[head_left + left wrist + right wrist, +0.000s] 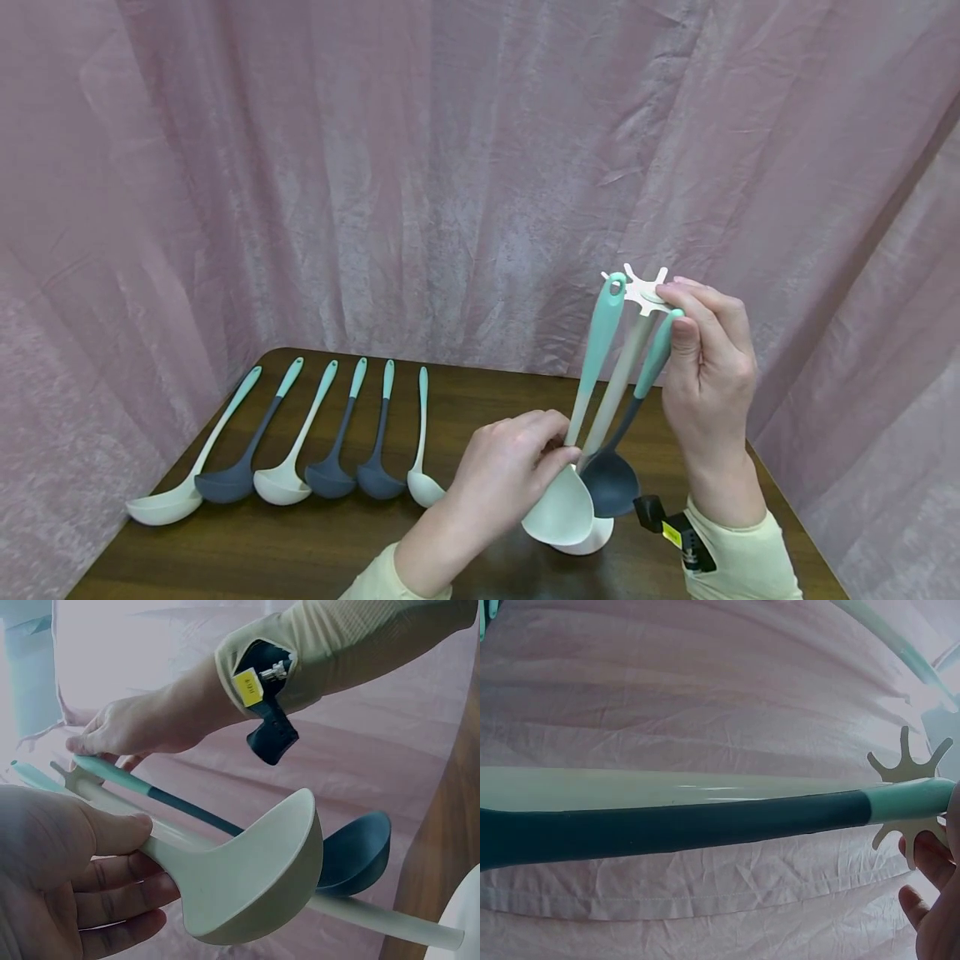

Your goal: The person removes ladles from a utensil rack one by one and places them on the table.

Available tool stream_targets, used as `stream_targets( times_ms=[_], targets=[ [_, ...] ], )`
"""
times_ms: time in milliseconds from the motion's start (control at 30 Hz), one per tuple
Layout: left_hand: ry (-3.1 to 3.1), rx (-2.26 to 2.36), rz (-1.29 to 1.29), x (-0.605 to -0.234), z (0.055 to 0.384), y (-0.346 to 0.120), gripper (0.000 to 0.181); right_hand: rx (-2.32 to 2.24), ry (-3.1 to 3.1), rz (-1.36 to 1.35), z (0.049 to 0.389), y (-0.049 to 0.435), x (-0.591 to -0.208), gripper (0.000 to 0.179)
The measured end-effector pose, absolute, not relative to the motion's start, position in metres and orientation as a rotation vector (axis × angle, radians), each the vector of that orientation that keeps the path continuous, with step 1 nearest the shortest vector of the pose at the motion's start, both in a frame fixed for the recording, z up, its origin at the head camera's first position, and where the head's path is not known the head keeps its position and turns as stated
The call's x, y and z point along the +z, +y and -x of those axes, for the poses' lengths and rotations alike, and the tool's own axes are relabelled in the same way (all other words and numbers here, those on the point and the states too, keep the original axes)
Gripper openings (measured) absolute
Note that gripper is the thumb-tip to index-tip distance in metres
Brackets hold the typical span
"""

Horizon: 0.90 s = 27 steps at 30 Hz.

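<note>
A white ladle with a mint handle (561, 510) is held at its neck, just above the bowl, by my left hand (506, 462). Its handle rises to the left side of a white utensil stand (619, 379), whose top spreads into several hook arms. On the stand's right side, a dark blue ladle with a mint handle (611, 485) hangs down along the pole. My right hand (708, 367) pinches the top end of that handle, its fingertips at the hook arms. In the left wrist view, the white ladle's bowl (255, 877) partly covers the dark bowl (360, 855).
On the left of the brown wooden table (300, 550), several white and dark ladles lie in a row, including a white one (168, 504) at the far left and another white one (424, 487) nearest my left hand. A pink curtain (450, 183) hangs behind.
</note>
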<state>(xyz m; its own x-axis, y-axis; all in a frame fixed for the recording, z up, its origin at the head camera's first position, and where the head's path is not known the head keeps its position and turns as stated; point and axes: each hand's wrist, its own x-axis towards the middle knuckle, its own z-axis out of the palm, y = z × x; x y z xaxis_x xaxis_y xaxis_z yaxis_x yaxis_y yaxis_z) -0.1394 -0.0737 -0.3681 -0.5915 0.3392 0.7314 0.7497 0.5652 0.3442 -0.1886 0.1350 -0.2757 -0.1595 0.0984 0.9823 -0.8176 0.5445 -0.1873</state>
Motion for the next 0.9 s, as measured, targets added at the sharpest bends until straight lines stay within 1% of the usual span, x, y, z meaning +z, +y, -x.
stream_targets(
  times_ms=[167, 433, 900],
  targets=[
    [-2.189, -0.895, 0.848, -0.366, 0.141, -0.080, 0.022, 0.908, -1.515, -0.627, 0.188, 0.135, -0.276, 0.053],
    [-2.228, -0.910, 0.748, -0.362, 0.148, -0.093, 0.021, 0.896, -1.529, -0.607, 0.187, 0.135, -0.277, 0.052],
    [-2.331, -0.936, 0.568, -0.364, 0.165, -0.112, 0.011, 0.907, -1.512, -0.605, 0.187, 0.134, -0.277, 0.053]
  ],
)
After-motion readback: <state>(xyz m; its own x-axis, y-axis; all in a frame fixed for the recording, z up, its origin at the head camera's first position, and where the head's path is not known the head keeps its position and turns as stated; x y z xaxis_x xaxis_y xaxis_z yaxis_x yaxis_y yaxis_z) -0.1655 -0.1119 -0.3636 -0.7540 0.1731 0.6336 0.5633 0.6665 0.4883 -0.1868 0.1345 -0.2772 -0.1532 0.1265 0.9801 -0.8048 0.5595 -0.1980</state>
